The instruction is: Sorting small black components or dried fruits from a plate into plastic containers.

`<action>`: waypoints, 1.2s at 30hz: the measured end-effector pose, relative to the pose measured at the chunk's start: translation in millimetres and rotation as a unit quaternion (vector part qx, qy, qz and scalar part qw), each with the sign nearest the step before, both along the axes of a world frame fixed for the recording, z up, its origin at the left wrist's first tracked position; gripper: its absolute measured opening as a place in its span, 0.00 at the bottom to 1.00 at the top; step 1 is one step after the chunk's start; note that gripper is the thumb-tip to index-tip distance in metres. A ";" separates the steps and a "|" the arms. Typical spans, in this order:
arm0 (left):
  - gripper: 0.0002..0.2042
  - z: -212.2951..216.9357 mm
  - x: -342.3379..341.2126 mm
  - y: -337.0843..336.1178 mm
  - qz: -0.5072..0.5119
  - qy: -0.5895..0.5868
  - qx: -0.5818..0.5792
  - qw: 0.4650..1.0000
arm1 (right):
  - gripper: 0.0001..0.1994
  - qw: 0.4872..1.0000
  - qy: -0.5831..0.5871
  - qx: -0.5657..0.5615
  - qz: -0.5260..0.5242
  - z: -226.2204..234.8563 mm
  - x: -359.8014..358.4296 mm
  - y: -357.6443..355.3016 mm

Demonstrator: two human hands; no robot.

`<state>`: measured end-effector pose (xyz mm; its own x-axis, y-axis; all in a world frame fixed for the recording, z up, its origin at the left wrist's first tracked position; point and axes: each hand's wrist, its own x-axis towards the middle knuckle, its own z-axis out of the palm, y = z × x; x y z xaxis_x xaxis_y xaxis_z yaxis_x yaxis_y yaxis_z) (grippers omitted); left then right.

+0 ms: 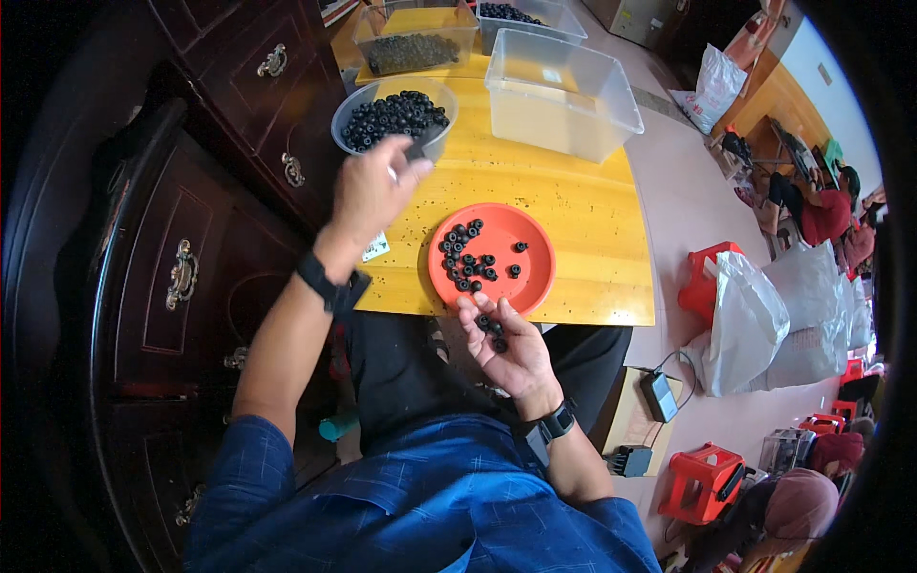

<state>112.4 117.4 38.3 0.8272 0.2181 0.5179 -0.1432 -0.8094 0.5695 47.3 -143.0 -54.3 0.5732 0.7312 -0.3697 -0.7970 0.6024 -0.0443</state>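
1. Left hand is up at the rim of the grey bowl, fingers pinched narrow on one small black piece. The bowl sits far-left on the table, w/in easy reach for that arm.
2. Right hand lies palm-up and cupped, just below the orange plate, holding a few black ring parts (open enough that they show).
3. More rings lie loose on the plate, close to the table's near edge.
4. Clear tubs stand further back, apart from both hands.

Glossy orange plastic plate (yellow wood table)
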 end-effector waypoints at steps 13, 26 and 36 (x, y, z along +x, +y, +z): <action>0.19 -35.8 -87.4 -84.9 -0.199 0.237 -0.114 0.944 | 0.16 1.000 -0.016 -0.001 -0.006 -2.7 9.7 -2.1; 0.18 -39.5 -102.1 -96.2 -0.153 0.144 -0.092 0.973 | 0.13 0.986 -0.155 -0.058 0.002 1.1 -1.2 -4.4; 0.15 -46.9 -110.8 -103.9 -0.173 -0.018 -0.006 0.985 | 0.05 0.987 -0.146 -0.063 -0.031 -1.8 -7.3 -1.3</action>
<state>1.6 13.5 -8.6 0.8342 -0.0677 0.5472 -0.4296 -0.7020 0.5680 40.0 -144.3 -56.1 0.7117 0.6497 -0.2671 -0.7001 0.6254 -0.3445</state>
